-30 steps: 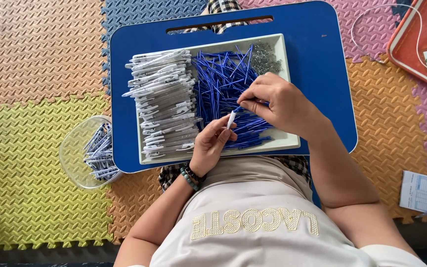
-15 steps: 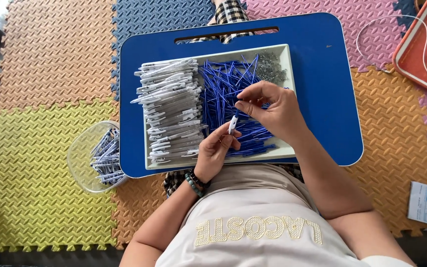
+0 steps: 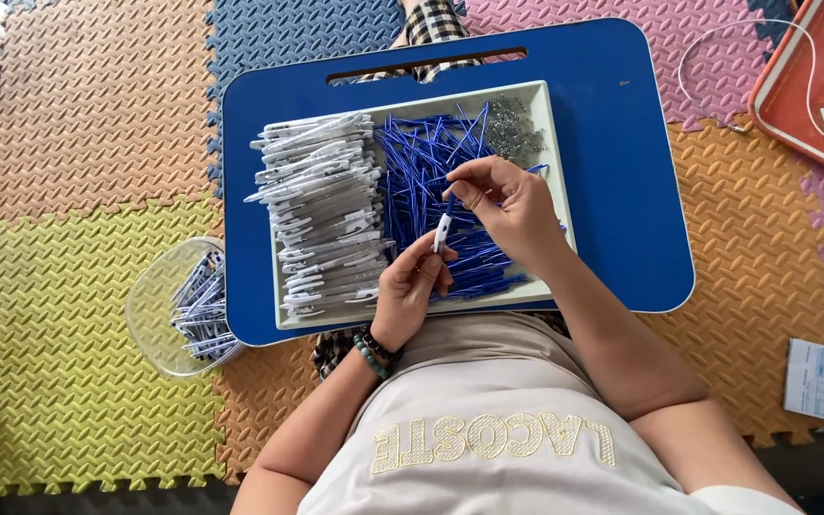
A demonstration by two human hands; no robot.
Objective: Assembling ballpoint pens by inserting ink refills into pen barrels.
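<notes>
Raised slightly, both hands (image 3: 464, 238) now grip one white pen barrel (image 3: 442, 232) above one tray (image 3: 553, 133).

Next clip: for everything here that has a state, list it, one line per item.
Left hand: closed on a white pen barrel, held upright.
Right hand: fingertips pinching a blue refill at the barrel's top.
White tray: filled, on the blue lap desk.
White barrels: stacked in the tray's left half.
Blue refills: loose heap, tray's right half.
Springs: small pile, tray corner.
Clear tub: open, partly filled with pens.
</notes>
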